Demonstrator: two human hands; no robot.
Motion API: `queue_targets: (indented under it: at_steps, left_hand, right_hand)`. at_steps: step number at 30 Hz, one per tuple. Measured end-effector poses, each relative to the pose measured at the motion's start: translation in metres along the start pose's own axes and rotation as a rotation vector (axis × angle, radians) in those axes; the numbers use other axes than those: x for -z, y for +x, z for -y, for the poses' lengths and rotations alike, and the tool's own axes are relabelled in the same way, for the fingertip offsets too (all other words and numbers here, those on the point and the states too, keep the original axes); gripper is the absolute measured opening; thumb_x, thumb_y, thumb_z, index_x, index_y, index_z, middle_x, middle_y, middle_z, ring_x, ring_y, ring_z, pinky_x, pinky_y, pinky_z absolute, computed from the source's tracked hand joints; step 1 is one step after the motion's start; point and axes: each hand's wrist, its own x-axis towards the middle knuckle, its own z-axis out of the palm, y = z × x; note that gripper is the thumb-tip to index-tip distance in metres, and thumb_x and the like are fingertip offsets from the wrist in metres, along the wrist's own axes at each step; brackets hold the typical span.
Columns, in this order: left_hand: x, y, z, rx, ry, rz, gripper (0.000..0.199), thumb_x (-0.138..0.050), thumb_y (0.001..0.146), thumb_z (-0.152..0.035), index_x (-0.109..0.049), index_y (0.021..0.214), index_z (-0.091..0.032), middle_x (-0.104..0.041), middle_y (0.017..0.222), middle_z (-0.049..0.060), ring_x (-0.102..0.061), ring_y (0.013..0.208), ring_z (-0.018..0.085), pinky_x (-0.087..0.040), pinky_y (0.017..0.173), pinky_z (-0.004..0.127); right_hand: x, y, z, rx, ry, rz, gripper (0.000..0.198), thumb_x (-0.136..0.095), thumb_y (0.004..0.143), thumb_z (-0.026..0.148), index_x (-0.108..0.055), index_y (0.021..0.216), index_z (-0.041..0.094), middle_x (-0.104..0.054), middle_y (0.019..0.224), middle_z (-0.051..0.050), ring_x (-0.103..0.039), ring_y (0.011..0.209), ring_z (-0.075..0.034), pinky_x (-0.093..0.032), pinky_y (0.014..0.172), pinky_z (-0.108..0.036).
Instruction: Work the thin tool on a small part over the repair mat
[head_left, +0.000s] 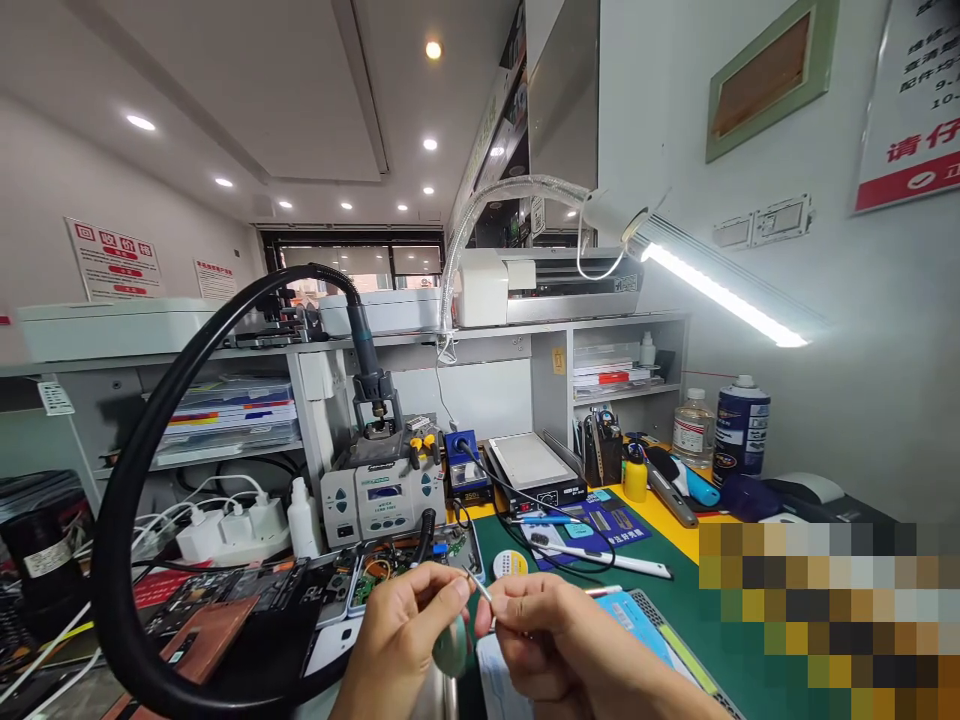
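Note:
My left hand (405, 625) and my right hand (551, 640) meet low in the middle of the view, above the green work mat (667, 600). Both pinch a thin metal tool, seemingly tweezers (478, 585), whose tip pokes up between the fingertips. Just behind the hands lie opened phones and circuit boards (375, 575). A small round tin of solder paste (510, 565) sits beyond my right hand.
A thick black hose (150, 470) loops from a hot air station (382, 490) at left. A soldering station (466, 470), heating plate (532, 465), bottles (739, 430), a white pen (607, 560) and a power strip (225, 530) crowd the bench. A lamp (712, 290) shines overhead.

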Motion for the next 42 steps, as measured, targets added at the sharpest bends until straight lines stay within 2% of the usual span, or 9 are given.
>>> queue_targets:
  at_steps: [2,5,9,12,19,30,34,42]
  left_hand:
    - [-0.001,-0.001,-0.001,0.007,-0.017,0.019,0.042,-0.079,0.071,-0.055,-0.072,0.07,-0.014,-0.065,0.062,0.004,-0.051,0.058,0.012,-0.04,0.055,0.022]
    - [-0.002,-0.002,-0.001,0.033,-0.051,0.037,0.044,-0.079,0.071,-0.056,-0.07,0.07,-0.013,-0.064,0.062,0.003,-0.049,0.052,0.011,-0.041,0.049,0.022]
    - [-0.003,-0.001,0.001,0.053,-0.094,0.05,0.045,-0.08,0.068,-0.057,-0.069,0.072,-0.013,-0.066,0.064,0.003,-0.051,0.046,0.011,-0.048,0.046,0.026]
    - [-0.003,0.0,0.003,0.048,-0.104,0.057,0.045,-0.081,0.068,-0.057,-0.069,0.073,-0.014,-0.062,0.061,0.001,-0.05,0.045,0.011,-0.048,0.043,0.025]
    - [-0.002,-0.002,0.005,0.015,-0.064,0.085,0.034,-0.075,0.075,-0.048,-0.066,0.071,-0.016,-0.063,0.063,0.001,-0.049,0.047,0.011,-0.044,0.041,0.024]
    - [-0.001,-0.005,-0.002,0.005,-0.042,0.119,0.027,-0.069,0.076,-0.04,-0.064,0.068,-0.016,-0.06,0.06,0.0,-0.047,0.048,0.011,-0.041,0.042,0.022]
    - [0.0,-0.005,-0.004,0.007,-0.031,0.138,0.026,-0.068,0.076,-0.038,-0.063,0.066,-0.015,-0.059,0.059,0.001,-0.047,0.049,0.011,-0.041,0.042,0.022]
    - [0.002,-0.007,-0.006,0.008,0.002,0.16,0.025,-0.067,0.077,-0.036,-0.064,0.065,-0.015,-0.06,0.059,0.002,-0.046,0.051,0.012,-0.039,0.044,0.023]
  right_hand:
    - [0.003,-0.003,0.004,-0.057,0.139,0.057,0.009,-0.045,0.079,0.029,-0.052,0.082,0.024,-0.031,0.054,0.01,-0.006,0.041,-0.009,-0.008,0.037,-0.022]
    - [0.006,-0.006,0.006,-0.097,0.265,0.072,0.01,-0.048,0.079,0.029,-0.057,0.079,0.023,-0.035,0.053,0.009,-0.007,0.04,-0.008,-0.006,0.036,-0.02]
    - [0.004,-0.008,0.005,-0.111,0.33,0.015,0.013,-0.049,0.079,0.026,-0.061,0.077,0.021,-0.039,0.052,0.008,-0.01,0.038,-0.006,-0.004,0.036,-0.019]
    - [0.002,-0.009,0.004,-0.122,0.354,-0.038,0.015,-0.049,0.079,0.026,-0.063,0.074,0.02,-0.039,0.05,0.008,-0.01,0.037,-0.005,-0.002,0.035,-0.019]
    - [-0.001,-0.01,0.006,-0.171,0.367,-0.032,0.023,-0.047,0.08,0.027,-0.067,0.075,0.018,-0.04,0.048,0.007,-0.013,0.035,-0.005,-0.005,0.034,-0.019]
    - [-0.007,-0.012,0.006,-0.121,0.326,-0.015,0.019,-0.049,0.081,0.029,-0.064,0.075,0.019,-0.038,0.048,0.008,-0.01,0.036,-0.005,-0.004,0.036,-0.02]
    - [-0.008,-0.012,0.005,-0.119,0.309,-0.01,0.018,-0.048,0.084,0.03,-0.059,0.073,0.02,-0.038,0.048,0.008,-0.01,0.036,-0.005,-0.003,0.036,-0.02]
    - [-0.007,-0.012,0.008,-0.158,0.263,0.031,0.016,-0.05,0.083,0.032,-0.061,0.079,0.02,-0.041,0.047,0.008,-0.013,0.032,-0.004,-0.006,0.035,-0.021]
